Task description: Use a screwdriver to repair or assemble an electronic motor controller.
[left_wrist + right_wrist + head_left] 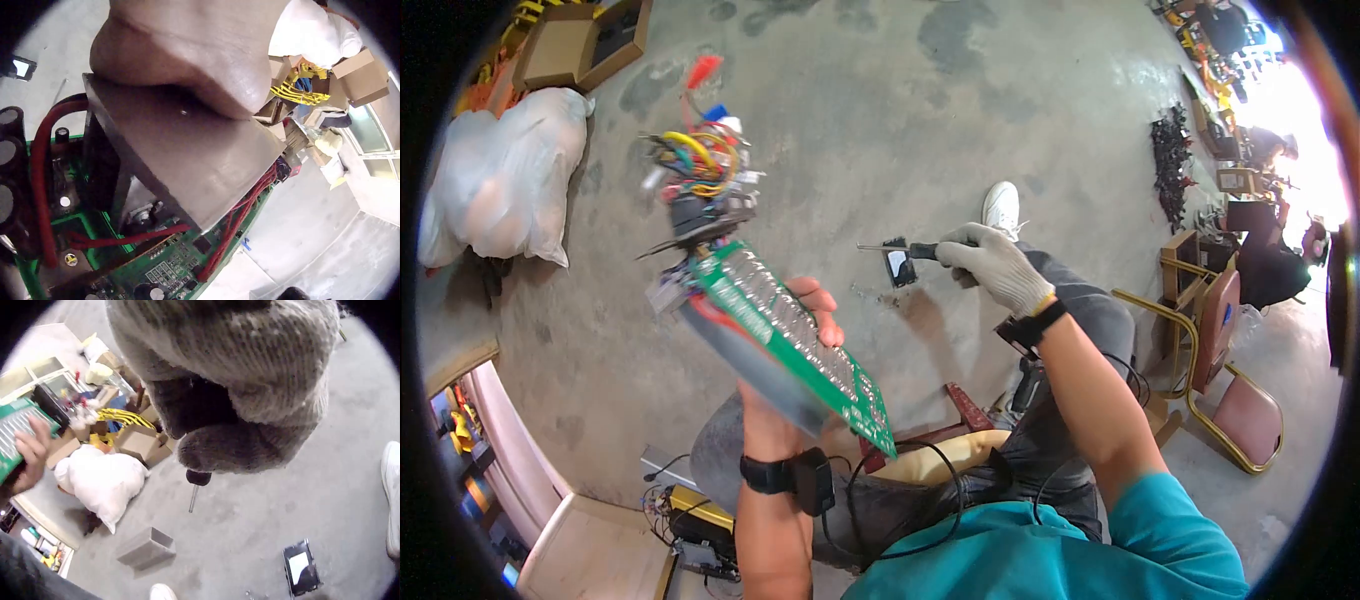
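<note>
My bare left hand [824, 322] grips a long green circuit board [785, 325], tilted, its soldered side showing in the head view. At the board's far end hangs a bundle of coloured wires [705, 160] with plugs. From the left wrist, the hand lies against a flat metal plate [194, 150] mounted over the board; red wires and large capacitors [9, 156] show beside it. My right hand [992, 268], in a knitted glove, holds a screwdriver [923, 252] by its dark handle. The shaft points left, apart from the board.
On the floor ahead lies a small black case with a white label [302, 569], and near it a rectangular metal tube [147, 550]. White bags [510, 170] and a cardboard box [565, 45] are at left. A chair [1235, 400] stands at right.
</note>
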### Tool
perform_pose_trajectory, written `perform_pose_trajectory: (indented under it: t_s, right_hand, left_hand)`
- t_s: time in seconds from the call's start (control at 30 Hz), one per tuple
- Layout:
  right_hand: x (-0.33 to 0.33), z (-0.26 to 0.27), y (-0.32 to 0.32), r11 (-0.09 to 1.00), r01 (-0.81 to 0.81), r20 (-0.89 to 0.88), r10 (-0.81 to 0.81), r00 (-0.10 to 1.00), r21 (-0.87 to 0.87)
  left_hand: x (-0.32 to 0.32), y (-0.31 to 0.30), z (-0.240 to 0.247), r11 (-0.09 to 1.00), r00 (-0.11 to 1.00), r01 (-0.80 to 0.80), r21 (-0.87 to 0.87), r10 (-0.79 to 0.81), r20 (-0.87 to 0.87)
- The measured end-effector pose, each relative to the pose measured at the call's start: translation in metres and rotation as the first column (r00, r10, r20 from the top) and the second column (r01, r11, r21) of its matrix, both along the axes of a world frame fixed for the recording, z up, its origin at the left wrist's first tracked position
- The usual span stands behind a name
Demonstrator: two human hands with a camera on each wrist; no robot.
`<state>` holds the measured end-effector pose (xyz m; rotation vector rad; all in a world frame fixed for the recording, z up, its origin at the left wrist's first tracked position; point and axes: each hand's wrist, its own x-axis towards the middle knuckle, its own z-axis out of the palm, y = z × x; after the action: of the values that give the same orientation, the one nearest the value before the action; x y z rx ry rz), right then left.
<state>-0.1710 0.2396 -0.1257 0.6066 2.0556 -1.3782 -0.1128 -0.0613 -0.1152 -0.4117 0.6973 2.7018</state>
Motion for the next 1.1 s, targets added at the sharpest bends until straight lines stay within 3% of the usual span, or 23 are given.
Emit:
perform_pose_trajectory:
  t_s: [0.07,0.17,0.33,0.37,0.5,0.63,0.7,1.1]
  right_hand:
    - [0.009,0.046,0.01,1.0,0.01,-0.038,-0.011,0.999,-0.019]
    - [0.031,0.107,0.02,0.996,0.045,-0.069,-0.05,0.996,-0.081]
    - [0.073,0.168,0.027,0.985,0.125,-0.109,-0.138,0.984,-0.116]
    - [0.079,0.176,0.029,0.983,0.143,-0.04,-0.149,0.988,-0.118]
    - [0.097,0.182,0.033,0.991,0.11,-0.036,-0.113,0.993,-0.077]
    - [0.11,0.18,0.038,0.985,0.084,-0.082,-0.097,0.992,-0.152]
    - [0.113,0.184,0.038,0.979,0.079,-0.113,-0.101,0.988,-0.186]
    - [0.179,0.189,0.064,0.962,-0.103,-0.065,0.089,0.994,-0.253]
  left_hand:
    - [0.0,0.004,-0.027,0.996,0.994,0.035,0.081,-0.027,-0.106]
    - [-0.002,0.017,-0.037,0.987,0.987,0.159,-0.033,-0.16,-0.017]
    - [-0.003,0.031,-0.032,0.96,0.96,0.279,-0.015,-0.279,-0.038]
    - [-0.002,0.032,-0.031,0.951,0.949,0.307,0.026,-0.304,-0.078]
    - [-0.004,0.035,-0.031,0.925,0.92,0.37,0.086,-0.352,-0.172]
    - [0.005,0.032,-0.022,0.919,0.914,0.385,0.082,-0.367,-0.174]
    - [0.018,0.032,-0.016,0.924,0.928,0.369,0.102,-0.361,-0.086]
    - [0.121,0.041,0.008,0.931,0.948,0.317,0.182,-0.315,-0.039]
